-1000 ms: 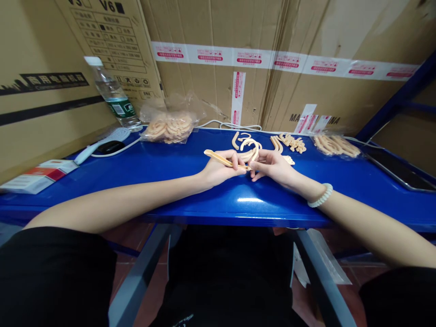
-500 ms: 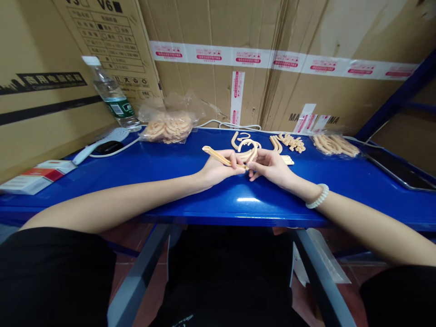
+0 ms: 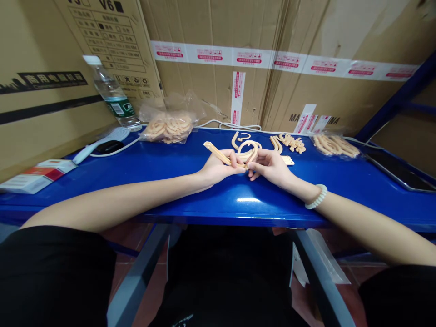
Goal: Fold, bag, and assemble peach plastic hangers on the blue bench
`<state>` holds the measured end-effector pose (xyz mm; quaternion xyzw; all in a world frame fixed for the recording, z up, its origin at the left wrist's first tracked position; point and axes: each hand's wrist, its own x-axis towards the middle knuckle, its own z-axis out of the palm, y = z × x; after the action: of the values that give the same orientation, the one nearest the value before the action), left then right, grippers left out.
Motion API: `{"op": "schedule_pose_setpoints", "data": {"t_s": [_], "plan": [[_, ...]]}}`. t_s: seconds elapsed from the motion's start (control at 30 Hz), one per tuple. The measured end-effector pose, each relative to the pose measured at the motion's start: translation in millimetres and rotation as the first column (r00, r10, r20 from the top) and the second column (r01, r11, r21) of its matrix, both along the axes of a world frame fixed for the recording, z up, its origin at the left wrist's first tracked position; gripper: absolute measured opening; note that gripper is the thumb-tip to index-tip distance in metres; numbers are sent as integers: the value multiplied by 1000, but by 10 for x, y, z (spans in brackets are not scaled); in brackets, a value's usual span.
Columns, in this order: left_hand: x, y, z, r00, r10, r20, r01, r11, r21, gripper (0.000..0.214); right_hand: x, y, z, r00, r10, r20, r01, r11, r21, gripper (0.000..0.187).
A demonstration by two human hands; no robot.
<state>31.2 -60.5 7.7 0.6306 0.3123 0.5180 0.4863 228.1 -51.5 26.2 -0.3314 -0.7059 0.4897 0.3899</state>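
Note:
My left hand [image 3: 223, 165] is closed around a long beige plastic strip [image 3: 215, 151], whose far end sticks up to the left past the fingers. My right hand [image 3: 270, 167] pinches a curved beige plastic piece [image 3: 255, 147], bent round almost like a hook. The fingertips of both hands meet over the table's front half, where the near ends of the two pieces come together; whether they are joined is hidden by the fingers. Just behind the hands lie a loose J-shaped beige piece [image 3: 235, 140] and a small thin hook [image 3: 244, 136].
Curved strips [image 3: 276, 144], small beige parts [image 3: 293, 143] and short straight pieces [image 3: 288, 160] lie right of centre. Bagged beige parts [image 3: 166, 127] and another bag [image 3: 335, 144] stand further out. A water bottle [image 3: 116, 102], hairbrush [image 3: 98, 143], carton [image 3: 39, 176] and dark tablet [image 3: 402, 170] flank the blue table [image 3: 163, 163].
The strip's far end in my left hand has tipped up slightly. The curved piece at my right hand has turned a little. Both hands stay in nearly the same place.

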Motion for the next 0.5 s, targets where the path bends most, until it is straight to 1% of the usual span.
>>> {"op": "schedule_pose_setpoints", "data": {"t_s": [0.23, 0.37, 0.43, 0.5], "plan": [[-3, 17, -10, 1000, 14, 9, -13, 1000, -16, 38, -33, -19, -26, 999, -43, -1, 43, 998, 44, 43], [-2, 19, -5, 997, 68, -24, -69, 997, -23, 36, -36, -20, 0, 996, -85, 8, 84, 991, 104, 39], [1, 24, -8, 998, 70, 3, -70, 997, -30, 40, -40, -26, 16, 996, -87, 2, 86, 990, 111, 38], [6, 33, -16, 996, 55, 73, -50, 997, -61, 47, -42, -36, 28, 997, -71, -10, 72, 994, 82, 37]]}}
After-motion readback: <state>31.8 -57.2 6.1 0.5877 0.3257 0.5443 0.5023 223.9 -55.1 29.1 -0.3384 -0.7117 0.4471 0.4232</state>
